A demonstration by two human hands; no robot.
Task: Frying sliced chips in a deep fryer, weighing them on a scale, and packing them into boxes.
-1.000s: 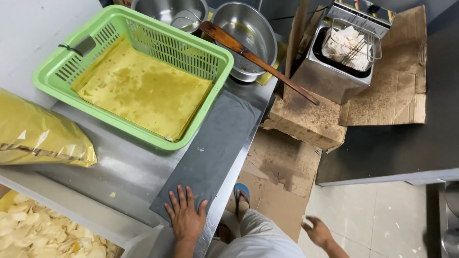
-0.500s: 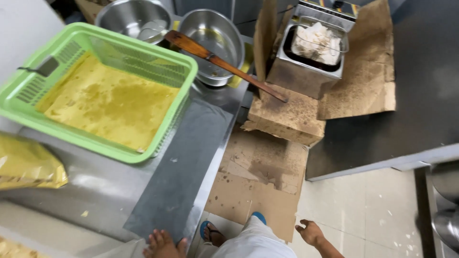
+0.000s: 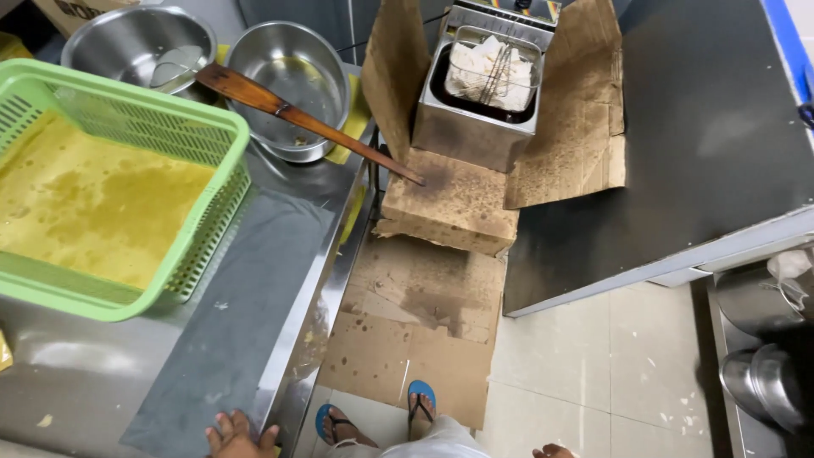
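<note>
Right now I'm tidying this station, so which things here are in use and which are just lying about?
In use:
- left hand, resting on the steel counter
- green basket, nearest the hand, lined with oil-stained paper

Lying about:
- two steel bowls
- wooden paddle
- fryer with its wire basket
- stained cardboard on the floor

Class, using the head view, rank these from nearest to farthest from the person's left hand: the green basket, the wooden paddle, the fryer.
Measured from the left hand at the counter's near edge:
1. Green basket, on the counter, up and left of the hand.
2. Wooden paddle, lying across the steel bowl, farther back.
3. Fryer, on cardboard across the gap, far right.
</note>
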